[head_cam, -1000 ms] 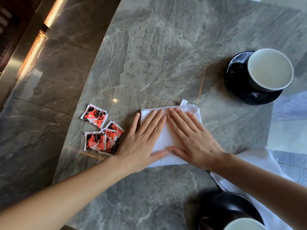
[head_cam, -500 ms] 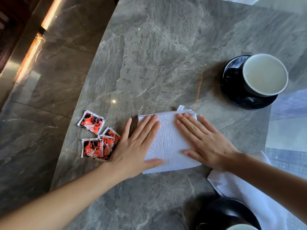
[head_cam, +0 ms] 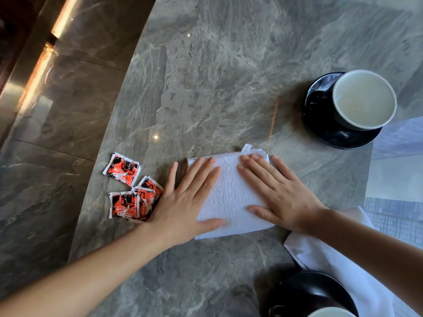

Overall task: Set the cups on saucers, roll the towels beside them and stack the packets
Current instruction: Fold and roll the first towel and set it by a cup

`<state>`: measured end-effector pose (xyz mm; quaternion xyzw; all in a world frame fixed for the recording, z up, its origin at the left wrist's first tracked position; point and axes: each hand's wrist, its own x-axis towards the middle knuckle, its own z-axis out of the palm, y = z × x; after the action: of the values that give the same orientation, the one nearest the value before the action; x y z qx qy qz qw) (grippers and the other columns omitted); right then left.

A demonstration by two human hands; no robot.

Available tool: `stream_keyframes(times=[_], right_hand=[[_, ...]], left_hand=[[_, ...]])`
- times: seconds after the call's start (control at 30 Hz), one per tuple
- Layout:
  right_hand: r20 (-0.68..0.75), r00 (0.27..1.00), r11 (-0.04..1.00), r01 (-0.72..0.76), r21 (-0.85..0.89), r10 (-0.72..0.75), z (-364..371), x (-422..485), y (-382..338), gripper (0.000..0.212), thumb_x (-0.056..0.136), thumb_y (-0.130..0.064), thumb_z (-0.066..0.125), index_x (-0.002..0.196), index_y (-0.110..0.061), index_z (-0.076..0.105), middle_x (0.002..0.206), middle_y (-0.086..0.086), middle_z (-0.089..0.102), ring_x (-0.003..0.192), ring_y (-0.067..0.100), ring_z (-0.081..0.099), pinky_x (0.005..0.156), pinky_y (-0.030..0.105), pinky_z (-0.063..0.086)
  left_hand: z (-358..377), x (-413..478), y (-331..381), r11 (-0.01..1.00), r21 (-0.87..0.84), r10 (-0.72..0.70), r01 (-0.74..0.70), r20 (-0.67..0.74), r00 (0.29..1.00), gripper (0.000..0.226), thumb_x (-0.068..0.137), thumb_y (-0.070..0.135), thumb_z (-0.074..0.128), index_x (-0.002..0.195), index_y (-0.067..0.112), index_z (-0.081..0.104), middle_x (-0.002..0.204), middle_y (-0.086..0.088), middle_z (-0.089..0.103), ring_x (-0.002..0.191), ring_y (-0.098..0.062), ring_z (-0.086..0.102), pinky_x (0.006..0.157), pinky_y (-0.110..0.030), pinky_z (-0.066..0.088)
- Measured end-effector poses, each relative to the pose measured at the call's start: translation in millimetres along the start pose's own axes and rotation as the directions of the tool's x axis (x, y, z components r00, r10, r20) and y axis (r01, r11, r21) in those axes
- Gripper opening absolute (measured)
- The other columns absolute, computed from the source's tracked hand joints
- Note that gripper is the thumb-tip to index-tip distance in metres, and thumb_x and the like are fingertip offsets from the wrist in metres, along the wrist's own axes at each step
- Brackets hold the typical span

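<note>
My left hand and right hand flat, gripping nothing | press folded towel smooth for rolling | packets unstacked

Soft daylight, pic sharp; glare specks on table; warm light strip top L; edges warped.

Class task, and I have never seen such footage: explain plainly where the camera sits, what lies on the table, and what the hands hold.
No machine: a person wears a camera on the head, looking down at their hands. The left hand and right hand press flat on a folded white towel on the marble table; nothing is gripped. Red packets lie loose to its left. A cup stands on a dark saucer, far right. A second towel lies lower right.
</note>
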<state>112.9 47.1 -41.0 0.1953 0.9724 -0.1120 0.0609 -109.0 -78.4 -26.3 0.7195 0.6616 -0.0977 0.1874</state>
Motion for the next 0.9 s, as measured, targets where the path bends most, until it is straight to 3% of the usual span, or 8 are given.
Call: stream_keyframes(times=[0.17,0.27,0.33,0.43,0.5,0.63,0.77,0.9], right_hand=[[0.033,0.999,0.997,0.003,0.074,-0.005,-6.6,0.3,-0.6,0.077,0.093,-0.06,0.03,0.151,-0.012,0.014,0.16,0.004,0.007,0.148,0.019,0.004,0.119,0.047,0.008],[-0.008,1.0,0.987,-0.008,0.16,0.01,-15.1,-5.0,-4.6,0.079,0.091,-0.062,0.036,0.152,-0.016,0.016,0.161,0.002,0.009,0.148,0.017,0.002,0.119,0.044,0.005],[-0.106,0.994,0.977,-0.012,0.213,0.035,-23.3,-12.5,-10.7,0.068,0.09,-0.059,0.043,0.143,-0.018,0.038,0.153,0.004,0.033,0.144,0.02,0.024,0.117,0.04,0.016],[-0.184,0.982,0.964,0.016,0.264,0.034,-29.0,-28.0,-15.0,0.044,0.086,-0.057,0.053,0.11,-0.022,0.063,0.116,-0.001,0.059,0.112,0.021,0.053,0.093,0.034,0.041],[-0.144,0.989,0.964,0.013,0.266,0.026,-28.3,-36.1,-11.3,0.041,0.081,-0.057,0.06,0.098,-0.02,0.067,0.106,-0.002,0.063,0.102,0.022,0.059,0.083,0.036,0.049],[-0.09,0.996,0.967,-0.002,0.254,0.025,-22.4,-45.5,2.1,0.04,0.07,-0.047,0.078,0.098,-0.02,0.066,0.11,-0.003,0.064,0.108,0.024,0.06,0.084,0.04,0.052],[-0.097,0.995,0.975,0.027,0.219,-0.006,-16.0,-49.4,7.9,0.041,0.07,-0.037,0.081,0.103,-0.023,0.064,0.116,-0.003,0.062,0.114,0.02,0.054,0.087,0.036,0.051],[-0.146,0.988,0.982,0.065,0.177,-0.039,-13.5,-48.2,5.9,0.027,0.076,-0.025,0.075,0.101,-0.019,0.066,0.123,0.002,0.062,0.119,0.022,0.052,0.089,0.036,0.049]], left_hand=[[-3.6,-0.7,2.2,0.999,-0.006,-0.034,0.034,-0.001,0.999,0.1,0.076,0.079,0.022,0.143,0.021,-0.024,0.157,0.002,-0.022,0.143,-0.019,-0.025,0.113,-0.057,-0.013],[-12.4,-8.5,7.8,0.997,-0.061,-0.045,0.041,-0.079,0.996,0.102,0.072,0.073,0.039,0.15,0.021,-0.002,0.16,0.001,-0.006,0.146,-0.024,-0.012,0.113,-0.058,-0.008],[-15.7,-19.3,13.9,0.987,-0.159,-0.019,-0.011,-0.187,0.982,0.089,0.071,0.063,0.05,0.146,0.02,0.026,0.158,0.001,0.021,0.146,-0.02,0.014,0.117,-0.055,0.006],[-8.4,-34.5,20.8,0.965,-0.228,0.059,-0.127,-0.284,0.957,0.057,0.071,0.048,0.062,0.121,0.022,0.057,0.135,0.002,0.052,0.125,-0.015,0.044,0.112,-0.043,0.024],[-2.0,-40.7,22.4,0.965,-0.225,0.074,-0.136,-0.262,0.962,0.05,0.069,0.045,0.066,0.113,0.023,0.061,0.127,0.002,0.057,0.117,-0.014,0.047,0.108,-0.037,0.027],[3.8,-42.2,18.0,0.982,-0.163,0.058,-0.1,-0.246,0.968,0.053,0.067,0.044,0.068,0.115,0.025,0.058,0.124,0.001,0.055,0.114,-0.018,0.043,0.097,-0.034,0.03],[6.6,-39.6,16.0,0.99,-0.096,0.075,-0.103,-0.258,0.963,0.053,0.066,0.042,0.068,0.115,0.026,0.056,0.125,0.001,0.049,0.114,-0.022,0.043,0.093,-0.036,0.03],[7.6,-41.7,17.9,0.995,-0.074,0.047,-0.07,-0.27,0.962,0.05,0.066,0.035,0.066,0.114,0.027,0.056,0.129,0.002,0.048,0.117,-0.024,0.043,0.095,-0.04,0.029]])
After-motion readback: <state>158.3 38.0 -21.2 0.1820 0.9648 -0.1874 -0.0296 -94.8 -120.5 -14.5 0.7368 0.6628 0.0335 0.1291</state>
